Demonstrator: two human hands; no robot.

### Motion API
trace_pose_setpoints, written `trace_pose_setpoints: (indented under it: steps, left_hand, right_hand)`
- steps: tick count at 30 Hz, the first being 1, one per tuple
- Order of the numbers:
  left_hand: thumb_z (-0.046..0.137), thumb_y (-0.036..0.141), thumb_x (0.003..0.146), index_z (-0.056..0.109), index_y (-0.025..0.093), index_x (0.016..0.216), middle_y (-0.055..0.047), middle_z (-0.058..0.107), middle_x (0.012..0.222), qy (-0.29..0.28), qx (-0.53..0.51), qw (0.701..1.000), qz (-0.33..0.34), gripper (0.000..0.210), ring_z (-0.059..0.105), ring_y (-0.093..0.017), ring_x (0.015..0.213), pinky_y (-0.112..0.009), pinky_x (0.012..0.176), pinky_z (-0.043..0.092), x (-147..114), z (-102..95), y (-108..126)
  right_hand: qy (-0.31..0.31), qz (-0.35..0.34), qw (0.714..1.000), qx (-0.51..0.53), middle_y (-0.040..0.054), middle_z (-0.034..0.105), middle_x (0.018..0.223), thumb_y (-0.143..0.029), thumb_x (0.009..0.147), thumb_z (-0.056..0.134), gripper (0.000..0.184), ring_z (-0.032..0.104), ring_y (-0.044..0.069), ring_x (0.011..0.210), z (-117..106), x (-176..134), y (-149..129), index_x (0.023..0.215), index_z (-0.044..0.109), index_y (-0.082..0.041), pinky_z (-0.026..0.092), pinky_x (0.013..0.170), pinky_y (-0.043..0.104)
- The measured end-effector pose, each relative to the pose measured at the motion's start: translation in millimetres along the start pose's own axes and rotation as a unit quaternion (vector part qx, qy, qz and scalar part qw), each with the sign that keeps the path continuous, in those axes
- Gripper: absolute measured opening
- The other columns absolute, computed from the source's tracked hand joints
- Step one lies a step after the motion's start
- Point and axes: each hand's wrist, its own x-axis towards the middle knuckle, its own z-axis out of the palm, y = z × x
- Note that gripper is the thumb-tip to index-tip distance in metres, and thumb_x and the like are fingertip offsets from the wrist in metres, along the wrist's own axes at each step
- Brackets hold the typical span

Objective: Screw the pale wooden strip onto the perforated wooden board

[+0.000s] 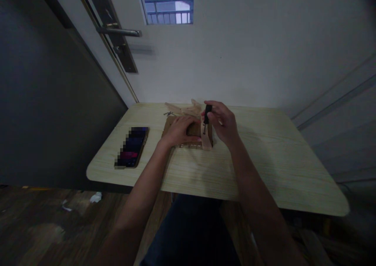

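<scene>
My left hand (179, 129) lies across a brown cardboard piece (194, 130), with thumb and fingers spread apart and the thumb tip near a light wooden strip (206, 142). The strip runs along the right side of the cardboard. In my right hand (225, 119) is a small screwdriver with a black handle (207, 113), held upright with its metal shaft pointing down at the strip. Its tip meets a small dark screw or sits just over it; I cannot tell which. Several more thin wooden strips (185, 110) lie behind the cardboard, beside a few dark screws (168, 114).
A phone (138, 146) with its screen lit lies at the left of the pale wooden table (264, 164). Beyond the table's back edge stands a white door (258, 43) with a metal handle (120, 32) and a small window. Crumpled white paper (96, 197) is on the floor.
</scene>
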Motion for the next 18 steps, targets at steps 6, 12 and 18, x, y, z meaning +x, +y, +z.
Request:
trace_pose_setpoints:
  steps: [6,12,18]
  left_hand:
    - [0.078,0.055,0.069,0.057,0.023,0.120,-0.010,0.061,0.128,-0.005,-0.005,1.000,-0.010,0.064,0.054,-0.032,0.121,-0.052,0.105,0.037,0.3,-1.4,2.6]
    - [0.078,0.056,0.069,0.057,0.025,0.120,-0.010,0.061,0.128,-0.001,-0.003,1.000,-0.010,0.064,0.053,-0.033,0.122,-0.053,0.106,0.036,0.2,-0.9,2.1]
    - [0.075,0.057,0.072,0.057,0.025,0.121,-0.010,0.061,0.129,-0.007,-0.006,1.000,-0.009,0.062,0.052,-0.033,0.123,-0.053,0.106,0.035,-0.2,-0.8,2.0]
  right_hand:
    - [0.059,0.012,0.998,-0.037,-0.0014,0.066,0.082,-0.053,0.078,0.069,0.042,0.063,0.012,0.067,1.7,-1.5,5.2,0.114,0.062,-0.032,0.056,0.059,0.026]
    - [0.083,-0.003,0.994,-0.073,-0.0016,0.058,0.084,-0.046,0.077,0.073,0.029,0.054,0.009,0.065,1.9,-1.7,4.0,0.100,0.069,-0.030,0.052,0.053,0.020]
    - [0.030,-0.014,0.999,-0.034,0.0033,0.064,0.103,-0.049,0.088,0.058,0.032,0.063,0.013,0.084,-0.9,-2.8,-2.3,0.111,0.066,-0.028,0.058,0.066,0.025]
